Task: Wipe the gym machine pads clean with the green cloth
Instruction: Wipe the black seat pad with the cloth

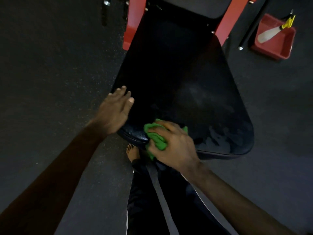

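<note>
Gripping the bunched green cloth, our right hand presses it on the pad's near edge. Our left hand lies flat, fingers straight, on its left edge.

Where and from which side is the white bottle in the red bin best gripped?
Probably at the neck below the yellow trigger of the white bottle, from above through the red bin's open top: it lies slanted, head propped at the far rim, walls blocking side approaches.
</note>
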Tool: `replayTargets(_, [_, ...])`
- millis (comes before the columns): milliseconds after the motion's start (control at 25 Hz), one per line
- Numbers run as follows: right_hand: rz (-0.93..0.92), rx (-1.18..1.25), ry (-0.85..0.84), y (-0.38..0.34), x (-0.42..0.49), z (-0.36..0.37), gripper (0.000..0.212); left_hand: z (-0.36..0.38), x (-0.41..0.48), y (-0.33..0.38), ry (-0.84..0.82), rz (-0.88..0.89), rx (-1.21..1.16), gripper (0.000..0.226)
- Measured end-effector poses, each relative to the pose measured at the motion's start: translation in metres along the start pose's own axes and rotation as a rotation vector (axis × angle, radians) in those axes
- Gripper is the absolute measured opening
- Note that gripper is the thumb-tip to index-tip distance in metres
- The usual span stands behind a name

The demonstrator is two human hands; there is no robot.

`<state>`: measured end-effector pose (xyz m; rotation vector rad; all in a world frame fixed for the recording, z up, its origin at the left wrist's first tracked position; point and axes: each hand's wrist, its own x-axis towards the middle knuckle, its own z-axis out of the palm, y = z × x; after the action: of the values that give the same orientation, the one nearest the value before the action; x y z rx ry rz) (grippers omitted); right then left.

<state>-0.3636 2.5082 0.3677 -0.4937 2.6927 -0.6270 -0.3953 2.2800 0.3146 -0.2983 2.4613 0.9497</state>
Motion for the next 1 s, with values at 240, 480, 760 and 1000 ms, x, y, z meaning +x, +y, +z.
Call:
replayTargets(240, [0.280, 0.032, 0.097, 0.034, -0.002, -0.015, 0.037, 0.047, -0.023, 0.021, 0.063, 0.184, 0.382, 0.070])
replayTargets(480, [0.098, 0.047, -0.075, 0.030, 0.019, -0.015, 0.034, 0.054, -0.032, 0.026, 0.191, 0.236, 0.282, 0.063])
replayTargets(760, [0.229, 0.102, -0.043, 0.034, 0.066, -0.009, 0.034, 0.091, -0.076, 0.047, 0.318, 0.200, 0.300, 0.055])
replayTargets(1000, [0.240, 0.073, -0.080, 0.072, 0.036, -0.036, 0.035, 0.095, -0.075, 0.052, 0.332, 0.140, 0.333, 0.057])
